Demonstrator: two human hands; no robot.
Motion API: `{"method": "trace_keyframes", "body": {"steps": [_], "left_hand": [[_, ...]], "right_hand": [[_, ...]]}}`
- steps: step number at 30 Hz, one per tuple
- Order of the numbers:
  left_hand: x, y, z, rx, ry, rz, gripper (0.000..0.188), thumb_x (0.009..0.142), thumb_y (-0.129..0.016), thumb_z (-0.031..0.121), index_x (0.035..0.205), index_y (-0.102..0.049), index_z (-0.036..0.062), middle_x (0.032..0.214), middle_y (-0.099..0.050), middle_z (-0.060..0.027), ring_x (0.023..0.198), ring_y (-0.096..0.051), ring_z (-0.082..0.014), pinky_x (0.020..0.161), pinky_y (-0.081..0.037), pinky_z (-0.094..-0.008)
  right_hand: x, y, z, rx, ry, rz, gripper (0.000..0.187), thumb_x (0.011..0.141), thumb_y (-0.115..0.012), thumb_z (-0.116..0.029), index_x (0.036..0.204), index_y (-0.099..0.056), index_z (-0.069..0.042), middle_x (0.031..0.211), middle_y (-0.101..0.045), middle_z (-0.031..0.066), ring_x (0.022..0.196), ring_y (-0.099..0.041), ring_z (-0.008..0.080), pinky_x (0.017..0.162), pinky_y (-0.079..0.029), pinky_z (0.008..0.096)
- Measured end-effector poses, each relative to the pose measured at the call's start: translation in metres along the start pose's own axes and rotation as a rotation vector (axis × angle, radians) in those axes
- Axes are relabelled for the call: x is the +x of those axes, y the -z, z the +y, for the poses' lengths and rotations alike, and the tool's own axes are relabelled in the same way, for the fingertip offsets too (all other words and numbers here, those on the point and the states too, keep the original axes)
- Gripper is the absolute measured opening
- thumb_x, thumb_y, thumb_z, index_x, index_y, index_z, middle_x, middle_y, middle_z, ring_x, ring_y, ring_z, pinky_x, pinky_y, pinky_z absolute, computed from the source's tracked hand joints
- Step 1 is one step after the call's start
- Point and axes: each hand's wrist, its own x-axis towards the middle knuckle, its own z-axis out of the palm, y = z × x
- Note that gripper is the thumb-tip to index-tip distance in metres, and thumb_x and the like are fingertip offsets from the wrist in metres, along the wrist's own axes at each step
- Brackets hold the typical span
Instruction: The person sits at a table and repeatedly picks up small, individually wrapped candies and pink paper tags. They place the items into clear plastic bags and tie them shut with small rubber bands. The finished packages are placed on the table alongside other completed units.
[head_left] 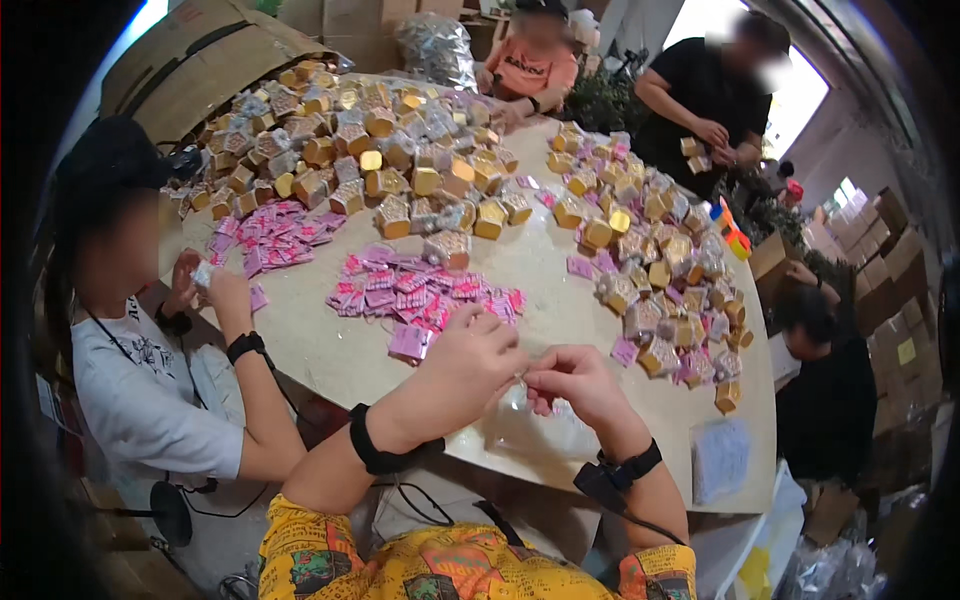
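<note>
Close together over the front of the table, my left hand (470, 365) and my right hand (580, 383) meet at the fingertips. The right thumb and index finger pinch something tiny and thin, too small to name. My left fingers are curled, and what they hold is hidden behind the hand. Just under the hands lies clear plastic (545, 432). A heap of pink tags (375, 285) spreads beyond my left hand, with one pink packet (410, 342) at its near edge. Gold ornaments (665, 270) in clear wrapping are piled to the right of my hands.
A large pile of gold ornaments (350, 150) covers the far left of the table (520, 275), beside a big cardboard box (200, 60). Another pink heap (275, 235) lies left. A co-worker (150, 370) sits at my left; others are across and right. A bag of white pieces (720, 460) rests near right.
</note>
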Motion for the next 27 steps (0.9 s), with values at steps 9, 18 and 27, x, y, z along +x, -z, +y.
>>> {"method": "trace_keyframes", "body": {"steps": [9,18,27], "left_hand": [[0.018,-0.017,-0.028,-0.181,0.130,0.096,0.008,0.073,-0.065,0.012,0.069,-0.065,0.0051,0.065,-0.057,-0.0028,0.070,-0.057,-0.0218,0.071,-0.044,-0.0342],[0.048,-0.036,-0.061,-1.217,0.673,-0.336,0.014,0.075,-0.060,0.006,0.077,-0.068,-0.0049,0.070,-0.065,-0.0093,0.065,-0.061,-0.0153,0.065,-0.048,-0.0274],[0.087,-0.043,-0.154,0.259,0.468,-0.302,0.033,0.077,-0.066,0.029,0.102,-0.065,0.0069,0.098,-0.064,-0.0162,0.093,-0.062,-0.0329,0.077,-0.050,-0.0448]], "right_hand": [[0.017,-0.002,-0.032,-0.722,0.338,0.102,0.004,0.081,-0.064,-0.002,0.083,-0.063,0.001,0.068,-0.062,0.0091,0.059,-0.063,0.0191,0.051,-0.049,0.0265],[0.021,0.008,-0.020,-1.687,0.931,0.183,0.017,0.074,-0.059,-0.007,0.090,-0.058,-0.002,0.069,-0.048,0.0056,0.058,-0.054,0.0200,0.051,-0.046,0.0303],[0.026,0.039,-0.013,-1.405,0.885,0.387,0.016,0.072,-0.063,0.001,0.086,-0.058,-0.001,0.065,-0.050,0.0087,0.056,-0.054,0.0245,0.048,-0.044,0.0340]]}}
